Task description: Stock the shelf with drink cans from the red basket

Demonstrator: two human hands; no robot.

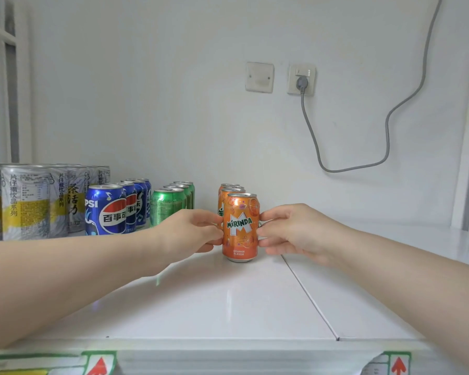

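Note:
An orange Mirinda can [240, 228] stands upright on the white shelf [206, 299], at the front of a row of orange cans [229, 188]. My left hand [190, 230] holds its left side with curled fingers. My right hand [287, 231] holds its right side the same way. The red basket is out of sight.
Left of the orange row stand rows of green cans [171, 204], blue Pepsi cans [106, 209] and taller silver cans [25, 201]. A grey cable [390, 115] hangs from a wall socket [301, 79]. A seam runs across the shelf to the right.

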